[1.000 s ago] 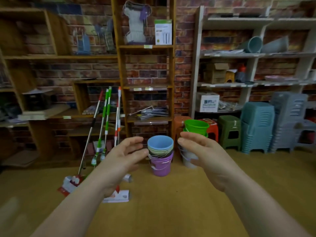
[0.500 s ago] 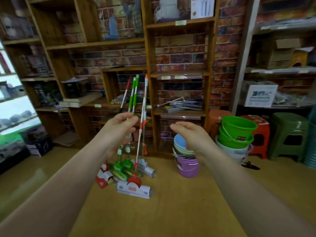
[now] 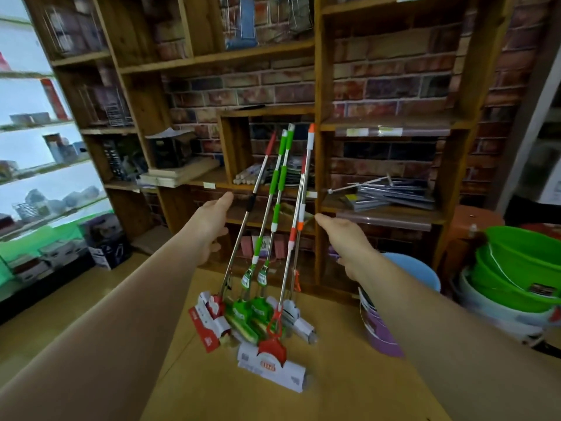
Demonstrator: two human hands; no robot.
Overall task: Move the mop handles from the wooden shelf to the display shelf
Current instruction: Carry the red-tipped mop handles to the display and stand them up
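Note:
Several mops lean against the wooden shelf [image 3: 318, 165] with their heads on the floor. A red-tipped handle [image 3: 256, 189] stands leftmost, two green-banded handles [image 3: 277, 189] in the middle, and orange-and-white handles [image 3: 302, 189] on the right. My left hand [image 3: 209, 223] reaches out with straight fingers just left of the red-tipped handle, apart from it. To the right of the orange handles my right hand [image 3: 346, 238] is stretched out too, fingers relaxed and holding nothing.
Stacked small pails [image 3: 382, 323] stand on the floor under my right forearm. Green buckets [image 3: 522, 268] are nested at the far right beside an orange stool [image 3: 473, 223]. A bright display shelf [image 3: 36, 165] fills the left edge. Flat goods lie on the wooden shelf boards.
I have stepped closer to the mops. Both hands have stretched further forward, and now flank the leaning handles.

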